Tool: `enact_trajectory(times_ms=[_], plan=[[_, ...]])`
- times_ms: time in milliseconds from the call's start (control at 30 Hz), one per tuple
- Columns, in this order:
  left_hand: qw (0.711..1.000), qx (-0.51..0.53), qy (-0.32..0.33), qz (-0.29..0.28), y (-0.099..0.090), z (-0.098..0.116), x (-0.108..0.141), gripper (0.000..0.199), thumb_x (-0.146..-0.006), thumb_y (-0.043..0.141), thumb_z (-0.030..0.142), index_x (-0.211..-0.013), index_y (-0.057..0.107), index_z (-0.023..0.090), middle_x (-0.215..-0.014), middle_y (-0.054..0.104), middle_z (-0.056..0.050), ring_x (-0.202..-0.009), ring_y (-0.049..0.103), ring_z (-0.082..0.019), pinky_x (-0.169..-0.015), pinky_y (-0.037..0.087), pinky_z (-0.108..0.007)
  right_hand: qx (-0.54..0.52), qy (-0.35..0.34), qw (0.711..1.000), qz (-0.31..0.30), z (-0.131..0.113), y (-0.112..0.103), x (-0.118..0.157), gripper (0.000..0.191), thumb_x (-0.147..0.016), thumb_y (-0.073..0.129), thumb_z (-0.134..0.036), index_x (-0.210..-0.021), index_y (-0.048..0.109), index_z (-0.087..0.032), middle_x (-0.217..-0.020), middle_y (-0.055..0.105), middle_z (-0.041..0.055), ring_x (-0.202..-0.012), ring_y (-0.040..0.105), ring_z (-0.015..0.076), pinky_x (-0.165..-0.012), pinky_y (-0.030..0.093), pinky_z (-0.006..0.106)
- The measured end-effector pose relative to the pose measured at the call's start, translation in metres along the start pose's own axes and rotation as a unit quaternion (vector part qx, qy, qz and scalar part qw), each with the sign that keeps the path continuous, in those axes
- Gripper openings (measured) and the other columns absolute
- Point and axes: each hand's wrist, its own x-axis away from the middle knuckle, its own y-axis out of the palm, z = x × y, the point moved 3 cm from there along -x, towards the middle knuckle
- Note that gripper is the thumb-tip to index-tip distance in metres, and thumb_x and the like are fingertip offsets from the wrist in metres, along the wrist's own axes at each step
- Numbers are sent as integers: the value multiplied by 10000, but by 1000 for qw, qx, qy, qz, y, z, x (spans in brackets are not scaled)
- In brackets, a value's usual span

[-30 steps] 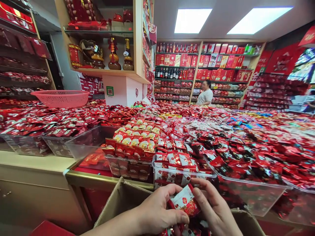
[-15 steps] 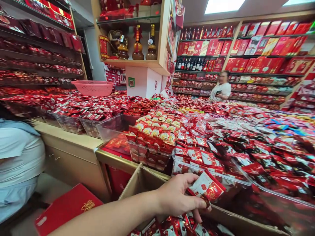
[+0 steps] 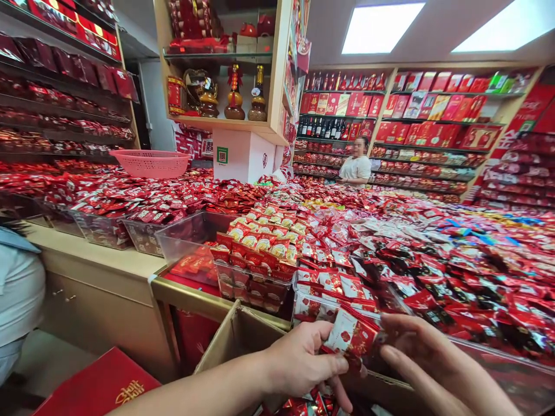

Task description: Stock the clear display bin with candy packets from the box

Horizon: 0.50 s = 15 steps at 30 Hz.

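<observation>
My left hand (image 3: 303, 358) is closed round a red and white candy packet (image 3: 350, 334), gripping its left side between thumb and fingers. From the right, my right hand (image 3: 420, 352) reaches in with fingers apart, at the packet's right edge; whether it touches I cannot tell. Both hands are above an open cardboard box (image 3: 243, 332) that holds more red and white packets (image 3: 318, 403). Just beyond the hands, a clear plastic bin (image 3: 299, 303) is filled with rows of similar packets.
Next to that bin stands another of red and yellow packets (image 3: 260, 245). Bins of wrapped candy (image 3: 455, 277) cover the counter. A pink basket (image 3: 151, 164) rests on the candy. A red box (image 3: 95, 387) lies low at left. One person (image 3: 19, 289) is at left, another (image 3: 355, 167) behind.
My right hand has come into view from the right, beside the packet. The left hand still holds the packet, slightly lower and further left in view. The view has tilted up a little.
</observation>
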Motion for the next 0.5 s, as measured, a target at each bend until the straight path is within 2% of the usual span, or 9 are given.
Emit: enact_trajectory(times_ms=[67,133,233,300,400,467,500], plan=[[1000,8,-8,-16,3,0,0,310,-736,550,325,-996,504,162,-855,603,-37,-390,506,-22,-373,267,-121,-80,42,996,-10,1,16,-5,359,-705,561,-471,-1012,539,-288,-709,619,27,-598,582,186,-480,465,283],[1000,15,-15,-21,5,0,0,325,-711,578,344,-968,520,154,-819,604,-35,-384,480,-23,-377,285,-131,-180,91,979,-19,5,31,-4,300,-724,544,-473,-940,541,-264,-624,579,-12,-485,532,133,-422,414,239],[1000,9,-27,-12,6,-3,0,346,-690,604,367,-946,528,146,-793,604,-35,-440,481,-31,-437,339,-149,-248,127,960,-22,4,32,-3,260,-679,614,-448,-764,551,-210,-493,477,-56,-389,417,73,-381,319,190],[999,3,-38,-9,5,-6,0,377,-689,607,375,-968,505,144,-766,603,-35,-477,492,-44,-493,371,-174,-194,103,976,-2,-5,18,-14,291,-659,626,-462,-741,546,-195,-468,453,-56,-387,390,75,-364,288,187],[997,-35,-63,-4,4,-13,0,350,-697,598,324,-979,488,146,-722,600,-30,-497,493,-58,-531,386,-200,-79,39,996,34,-27,-4,-53,300,-712,558,-480,-743,530,-182,-493,455,-46,-396,362,73,-358,273,187],[995,-66,-81,-1,4,-17,0,305,-706,573,265,-980,501,151,-720,601,-28,-500,486,-58,-526,383,-195,-23,20,999,28,-39,-4,-87,269,-785,473,-430,-717,512,-173,-519,460,-38,-414,373,68,-370,281,183],[993,-78,-91,0,5,-18,0,297,-707,558,238,-987,508,153,-725,603,-28,-503,483,-58,-517,378,-188,19,35,999,10,-41,1,-103,241,-808,444,-382,-710,501,-170,-508,448,-44,-406,368,63,-368,279,179]])
